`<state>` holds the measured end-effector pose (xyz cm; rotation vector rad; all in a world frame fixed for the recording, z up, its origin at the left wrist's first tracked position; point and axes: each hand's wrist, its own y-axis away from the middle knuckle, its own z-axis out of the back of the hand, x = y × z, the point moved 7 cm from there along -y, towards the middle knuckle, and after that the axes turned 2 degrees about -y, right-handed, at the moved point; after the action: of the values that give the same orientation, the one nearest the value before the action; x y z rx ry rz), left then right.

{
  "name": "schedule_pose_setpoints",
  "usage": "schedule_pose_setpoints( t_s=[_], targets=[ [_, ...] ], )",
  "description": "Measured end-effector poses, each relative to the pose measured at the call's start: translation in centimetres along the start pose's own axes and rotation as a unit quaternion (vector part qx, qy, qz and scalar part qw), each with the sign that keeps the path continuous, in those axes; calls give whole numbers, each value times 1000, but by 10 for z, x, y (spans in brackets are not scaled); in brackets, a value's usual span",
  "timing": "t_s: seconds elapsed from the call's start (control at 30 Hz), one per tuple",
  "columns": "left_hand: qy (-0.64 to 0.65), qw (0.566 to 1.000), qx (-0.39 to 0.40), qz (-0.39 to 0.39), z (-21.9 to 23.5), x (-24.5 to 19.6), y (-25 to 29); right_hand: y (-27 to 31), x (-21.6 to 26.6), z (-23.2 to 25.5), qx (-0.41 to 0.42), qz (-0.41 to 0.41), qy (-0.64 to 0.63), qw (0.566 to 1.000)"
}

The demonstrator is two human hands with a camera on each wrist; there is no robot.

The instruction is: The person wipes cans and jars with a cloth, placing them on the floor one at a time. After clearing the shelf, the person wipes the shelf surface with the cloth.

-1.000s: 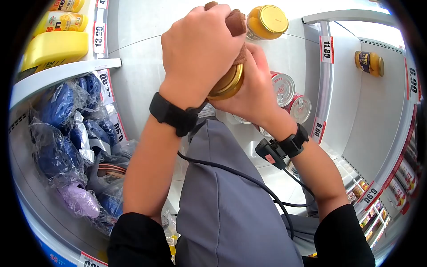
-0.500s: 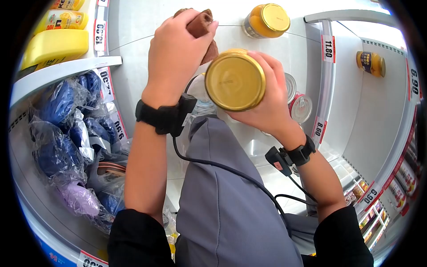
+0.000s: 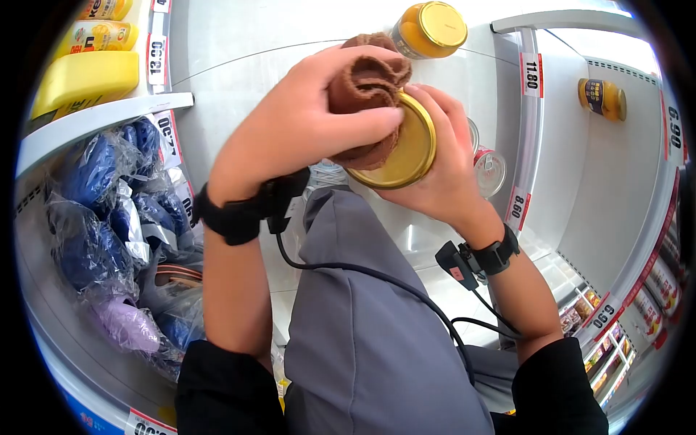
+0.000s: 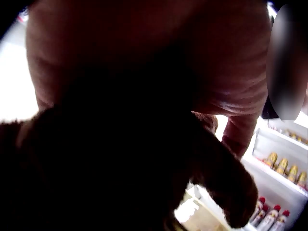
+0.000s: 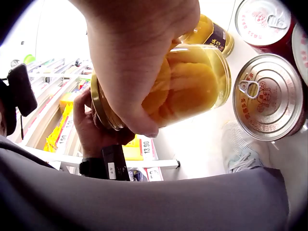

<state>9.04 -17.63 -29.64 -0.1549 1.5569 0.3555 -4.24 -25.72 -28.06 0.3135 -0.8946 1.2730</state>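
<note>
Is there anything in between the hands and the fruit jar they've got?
Yes, on one side: a brown cloth is bunched in the left hand, between it and the gold lid of the jar. Nothing visible stands between the right hand and the jar; it grips it directly.

Free floor (image 3: 232, 87) left of left hand (image 3: 293, 119) — jar (image 3: 431, 30) ahead, cans (image 3: 491, 174) at right.
</note>
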Motion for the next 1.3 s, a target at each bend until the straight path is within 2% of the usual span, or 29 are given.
schedule_pose_setpoints(
  t_s=[0.07,0.1,0.13,0.2,0.33,0.4,0.43,0.5,0.63,0.7,0.83,0.93,1.1,1.3],
  targets=[
    [127,990,53,-33,6,0,5,-1,1,-2,10,6,6,1000],
    [136,988,58,-51,8,-1,8,-2,2,-2,10,6,5,1000],
    [135,988,57,-50,7,0,8,-2,3,-1,12,7,3,1000],
    [28,997,7,-72,10,-3,9,-4,4,-1,13,10,1,1000],
    [-4,998,-30,-56,8,-10,4,-8,5,1,12,10,18,1000],
    [-28,999,-33,12,6,-7,2,-9,2,1,13,7,23,1000],
    [-28,999,-32,12,3,-6,1,-9,2,2,6,18,27,999],
    [53,996,-54,50,1,4,0,-10,1,4,0,28,31,999],
    [57,995,-58,49,-2,7,0,-10,1,4,8,33,38,999],
    [54,993,-101,11,1,4,1,-10,2,5,6,35,41,999],
    [25,995,-80,47,3,5,6,-12,4,6,7,46,41,998],
    [45,995,-88,24,4,1,7,-12,4,6,5,45,37,998],
    [8,995,-98,-11,3,-1,8,-15,6,8,6,49,36,998],
    [27,994,-107,-19,4,-3,8,-16,7,8,8,53,37,998]
  ],
)
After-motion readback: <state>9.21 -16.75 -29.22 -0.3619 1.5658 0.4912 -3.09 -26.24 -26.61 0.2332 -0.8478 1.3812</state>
